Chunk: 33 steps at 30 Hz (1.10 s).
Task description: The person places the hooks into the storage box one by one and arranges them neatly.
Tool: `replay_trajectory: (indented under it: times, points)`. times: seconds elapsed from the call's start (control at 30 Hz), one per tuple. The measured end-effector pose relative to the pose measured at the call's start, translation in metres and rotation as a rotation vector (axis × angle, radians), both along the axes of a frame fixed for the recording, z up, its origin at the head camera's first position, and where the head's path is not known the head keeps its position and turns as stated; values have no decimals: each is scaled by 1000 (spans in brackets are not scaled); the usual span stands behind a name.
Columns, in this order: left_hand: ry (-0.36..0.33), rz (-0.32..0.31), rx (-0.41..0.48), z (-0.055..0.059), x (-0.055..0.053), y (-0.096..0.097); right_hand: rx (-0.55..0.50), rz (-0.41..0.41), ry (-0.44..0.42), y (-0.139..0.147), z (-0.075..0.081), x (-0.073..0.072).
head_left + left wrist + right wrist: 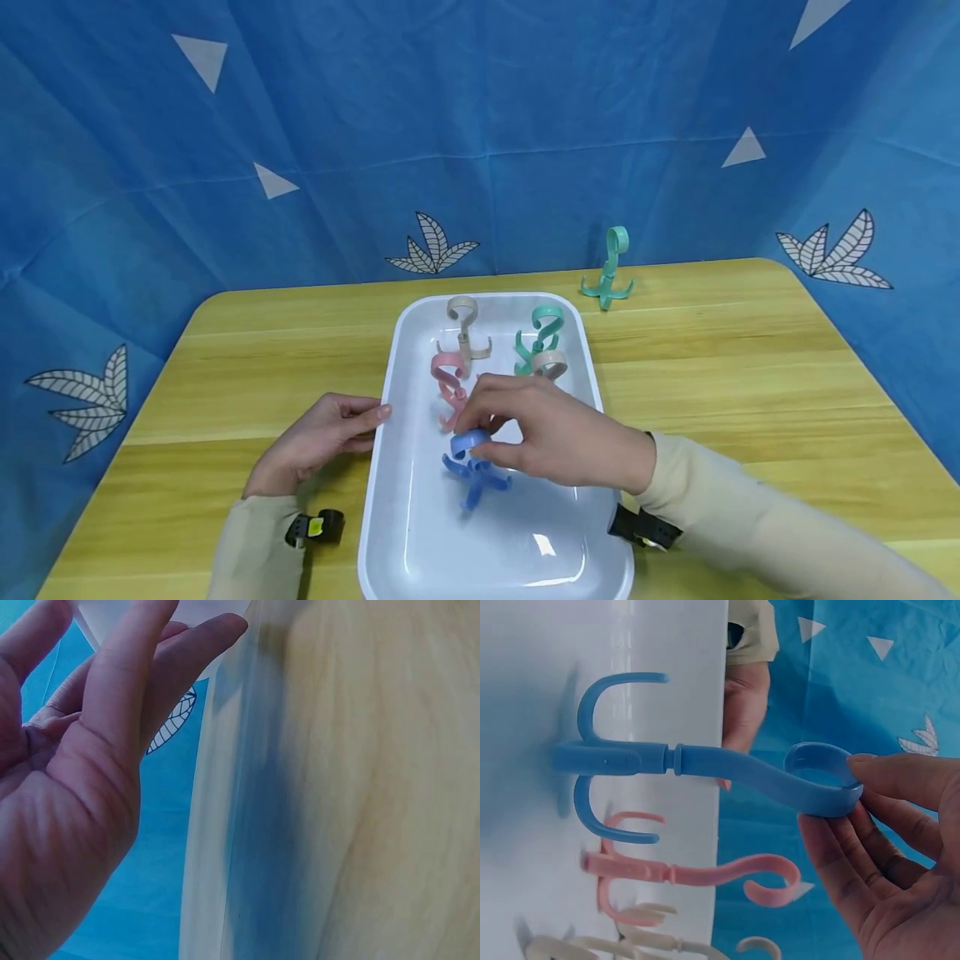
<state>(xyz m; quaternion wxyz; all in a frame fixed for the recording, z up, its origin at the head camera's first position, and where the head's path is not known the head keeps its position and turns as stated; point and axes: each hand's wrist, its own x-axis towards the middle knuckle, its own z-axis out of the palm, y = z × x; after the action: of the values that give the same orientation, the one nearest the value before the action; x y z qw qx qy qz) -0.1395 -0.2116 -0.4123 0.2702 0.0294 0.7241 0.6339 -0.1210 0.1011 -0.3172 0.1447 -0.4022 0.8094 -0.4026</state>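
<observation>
My right hand point(540, 425) pinches the curled top of a blue multi-prong hanging hook point(727, 763) between thumb and fingers. The hook stands upright, its prongs low at the floor of a white tray point(397, 533). My left hand point(322, 442) holds the tray's left rim, thumb at the edge and fingers along the outside. Just beyond the blue hook is a pink hook point(448, 367). A beige hook point(463, 333) and a green hook point(547, 321) stand at the tray's far end. Another beige hook point(550, 362) is partly hidden behind my right hand.
A separate green hook point(615, 258) stands on the wooden table point(750, 375), beyond the tray's far right corner. Behind the table hangs a blue patterned cloth point(487, 108). Black wrist straps are on both sleeves.
</observation>
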Motion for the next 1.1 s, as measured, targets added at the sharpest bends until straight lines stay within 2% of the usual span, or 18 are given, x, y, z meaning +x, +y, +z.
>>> replay_trajectory:
  times: [0.27, 0.47, 0.67, 0.9, 1.1]
  points:
    - [-8, -19, 25, -1, -1, 0, 13, -10, -5, 3, -8, 2]
    - [-9, -10, 29, -1, -1, 0, -39, -17, -15, 12, -4, 1]
    - [-18, 4, 27, 0, 0, -1, -135, -43, 89, 27, 2, -4]
    - [-18, 7, 31, 3, 0, 0, -187, -127, 160, 45, 6, -8]
    - [-20, 3, 34, 1, 0, 0, -276, -188, 221, 55, 5, -17]
